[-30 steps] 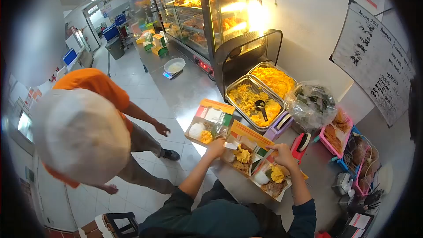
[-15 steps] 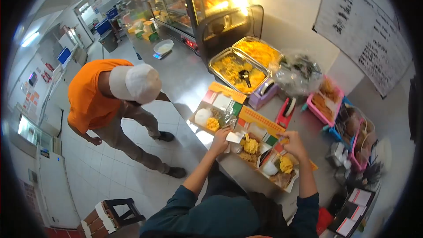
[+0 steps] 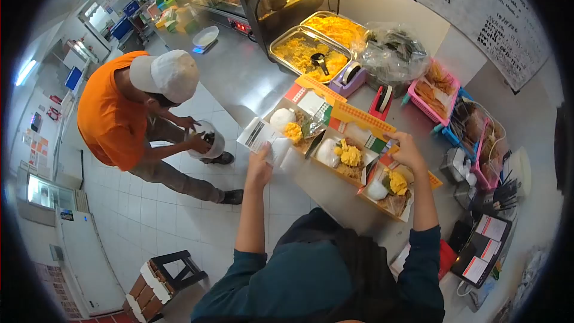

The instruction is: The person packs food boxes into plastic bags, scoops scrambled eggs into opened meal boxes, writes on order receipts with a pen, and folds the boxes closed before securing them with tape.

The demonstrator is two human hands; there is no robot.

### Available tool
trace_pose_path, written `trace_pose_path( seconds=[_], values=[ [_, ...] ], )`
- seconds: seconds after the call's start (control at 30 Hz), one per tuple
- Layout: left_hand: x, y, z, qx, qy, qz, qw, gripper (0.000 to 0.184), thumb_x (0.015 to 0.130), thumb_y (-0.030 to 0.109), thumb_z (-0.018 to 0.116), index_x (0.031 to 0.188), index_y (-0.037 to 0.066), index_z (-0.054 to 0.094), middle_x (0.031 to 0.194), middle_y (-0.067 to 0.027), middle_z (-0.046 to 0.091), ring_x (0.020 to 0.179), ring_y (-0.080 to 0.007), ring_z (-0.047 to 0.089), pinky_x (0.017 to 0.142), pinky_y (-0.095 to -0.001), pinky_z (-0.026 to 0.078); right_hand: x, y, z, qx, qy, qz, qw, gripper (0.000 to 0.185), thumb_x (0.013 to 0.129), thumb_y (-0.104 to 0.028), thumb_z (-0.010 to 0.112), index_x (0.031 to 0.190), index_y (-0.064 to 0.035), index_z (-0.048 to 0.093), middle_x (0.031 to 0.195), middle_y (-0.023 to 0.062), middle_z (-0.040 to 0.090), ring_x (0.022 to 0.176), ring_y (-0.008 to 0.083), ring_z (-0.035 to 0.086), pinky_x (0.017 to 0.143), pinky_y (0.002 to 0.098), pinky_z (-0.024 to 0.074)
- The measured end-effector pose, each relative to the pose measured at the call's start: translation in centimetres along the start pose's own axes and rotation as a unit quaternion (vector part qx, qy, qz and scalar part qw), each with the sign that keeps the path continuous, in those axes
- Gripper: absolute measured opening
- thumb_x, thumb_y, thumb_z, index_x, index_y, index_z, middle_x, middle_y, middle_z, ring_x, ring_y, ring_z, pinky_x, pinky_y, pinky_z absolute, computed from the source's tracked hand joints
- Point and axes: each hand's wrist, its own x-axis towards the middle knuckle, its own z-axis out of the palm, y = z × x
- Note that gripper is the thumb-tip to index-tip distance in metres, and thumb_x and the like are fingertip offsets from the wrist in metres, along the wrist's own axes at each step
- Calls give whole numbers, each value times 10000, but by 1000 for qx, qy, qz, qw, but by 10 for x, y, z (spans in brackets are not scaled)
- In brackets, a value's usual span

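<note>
White printed slip [image 3: 258,134] pinched in left hand [image 3: 259,167], centre frame. Three open meal boxes [image 3: 338,168] lined up on steel counter [image 3: 234,78], centre to right of centre. Right hand [image 3: 408,151] at middle box's raised lid [image 3: 360,118]; can't tell if it's pinching.

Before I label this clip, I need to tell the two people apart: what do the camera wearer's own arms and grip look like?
Dark teal sleeves end near the elbows, leaving both forearms bare. The left grip and right grip are plain, ungloved hands; no watch or bracelet shows.
</note>
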Motion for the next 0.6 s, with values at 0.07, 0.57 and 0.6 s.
trace_pose_path(
  seconds=[0.07,0.57,0.6],
  values=[
    [-12,6,2,30,32,-4,999,339,786,37,517,1105,-15,413,1046,-97,514,926,-181,517,809,-310,417,-6,-25,-10,8,-46,39,998,423,505,80,599,916,-24,599,849,148,584,779,261,571,679,304,446],
    [-36,-27,52,417,-201,37,886,349,678,42,635,1019,33,563,996,-92,566,926,-157,514,828,-266,387,8,10,-8,19,10,-21,1000,199,535,74,548,701,-31,581,717,94,570,689,260,562,633,325,445],
    [-34,-24,54,420,-215,32,881,380,669,41,643,1037,31,551,1013,-96,558,932,-160,510,834,-267,382,7,8,-9,4,1,-25,1000,196,538,65,565,708,-31,576,745,93,571,707,256,562,644,326,444]
  ],
)
